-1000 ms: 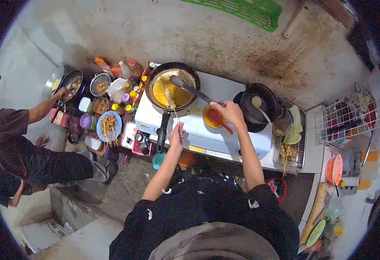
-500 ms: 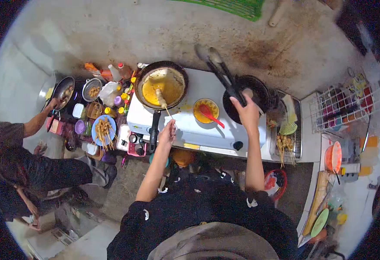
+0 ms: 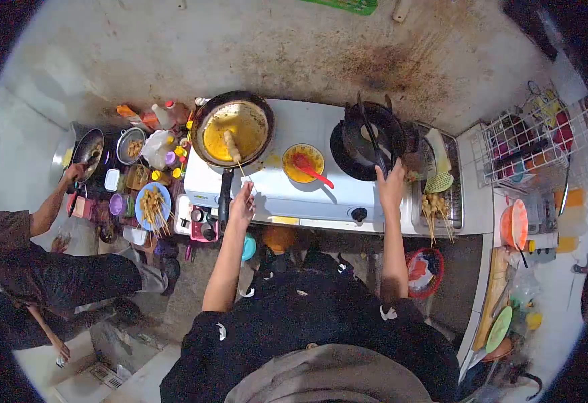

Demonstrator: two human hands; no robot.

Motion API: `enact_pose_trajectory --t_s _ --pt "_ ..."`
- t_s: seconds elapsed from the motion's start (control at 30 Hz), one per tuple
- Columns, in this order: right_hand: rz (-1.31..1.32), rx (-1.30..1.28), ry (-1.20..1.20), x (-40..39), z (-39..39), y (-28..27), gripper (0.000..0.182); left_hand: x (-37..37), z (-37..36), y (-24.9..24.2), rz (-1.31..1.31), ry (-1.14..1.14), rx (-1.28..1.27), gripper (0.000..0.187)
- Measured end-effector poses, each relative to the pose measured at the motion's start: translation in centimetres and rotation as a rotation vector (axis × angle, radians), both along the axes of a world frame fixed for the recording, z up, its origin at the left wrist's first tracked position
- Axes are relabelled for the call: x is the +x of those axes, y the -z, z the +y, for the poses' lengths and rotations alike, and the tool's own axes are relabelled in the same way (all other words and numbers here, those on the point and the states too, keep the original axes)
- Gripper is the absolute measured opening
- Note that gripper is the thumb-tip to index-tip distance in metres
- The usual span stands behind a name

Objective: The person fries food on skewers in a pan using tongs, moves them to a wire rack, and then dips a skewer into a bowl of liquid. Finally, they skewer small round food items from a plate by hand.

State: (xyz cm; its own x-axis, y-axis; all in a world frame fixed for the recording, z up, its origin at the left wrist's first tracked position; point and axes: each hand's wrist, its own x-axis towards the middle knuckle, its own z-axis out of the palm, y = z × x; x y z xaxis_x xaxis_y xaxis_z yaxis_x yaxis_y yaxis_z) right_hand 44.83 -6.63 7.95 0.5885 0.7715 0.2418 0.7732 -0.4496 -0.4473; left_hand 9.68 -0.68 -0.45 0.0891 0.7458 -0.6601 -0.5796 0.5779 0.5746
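Note:
My left hand (image 3: 241, 205) is closed at the thin end of a stick, pinching a meat skewer (image 3: 231, 145) that lies in yellow oil or sauce in the left frying pan (image 3: 265, 111). My right hand (image 3: 391, 185) grips long black tongs (image 3: 374, 142), whose arms are spread over the dark pan (image 3: 348, 164) on the right burner. What sits between the tips is hard to make out. Between the two pans, a bowl of yellow-orange sauce (image 3: 294, 171) holds a red spoon (image 3: 317, 174). Both pans rest on a white stove (image 3: 267, 188).
At the left, a co-worker's hand (image 3: 74, 172) works at another pan (image 3: 87, 149). Skewers lie on a blue plate (image 3: 143, 216) and on a metal tray (image 3: 460, 215) at right. Bottles and jars crowd the left counter. A white wire rack (image 3: 502, 151) stands far right.
My right hand has turned the tongs from pointing up-left to over the right pan, and their arms have spread. The skewer stays in the left pan. The whole view has shifted slightly.

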Motion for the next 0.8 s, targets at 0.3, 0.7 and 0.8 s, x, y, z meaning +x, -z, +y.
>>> enact_pose_trajectory --t_s 0.3,0.7,0.8 --pt "-0.113 0.074 0.114 -0.9 -0.5 -1.2 0.068 0.5 0.8 1.5 0.052 -0.045 0.061 0.022" --pt "1.105 0.219 -0.292 -11.6 1.0 8.7 0.052 1.7 -0.1 -3.7 0.256 -0.085 0.192 0.028" --pt "1.227 0.217 -0.206 -11.7 2.3 7.3 0.035 1.5 -0.5 -4.0 0.282 -0.076 0.245 0.027"
